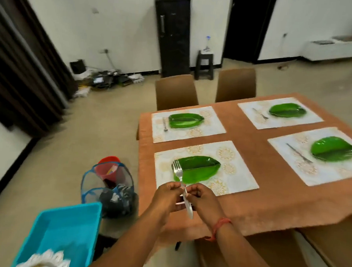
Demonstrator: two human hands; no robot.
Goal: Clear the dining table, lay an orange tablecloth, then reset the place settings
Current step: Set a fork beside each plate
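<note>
Holding a shiny metal fork (180, 180) between them, the left hand (167, 196) and the right hand (203, 200) meet just above the near edge of the bench (269, 201), which is draped in an orange-brown tablecloth (250, 137). Each grip is narrow, fingers curled and pinching the fork's handle near its middle. The fork's long axis runs nearly upright in the view, tilted slightly, its tines pointing away from the person over the nearest green leaf-shaped glass plate (197, 168) and its handle end pointing back toward the person. That plate lies on a white placemat with pale gold medallions (206, 167), its long axis running left to right. Three more such mats each carry a green plate with a fork beside it on the left. A red thread band (219, 227) circles the right wrist. On the floor at left are a turquoise plastic tub (64, 227) and a blue mesh basket (109, 185). No readable writing shows anywhere.
</note>
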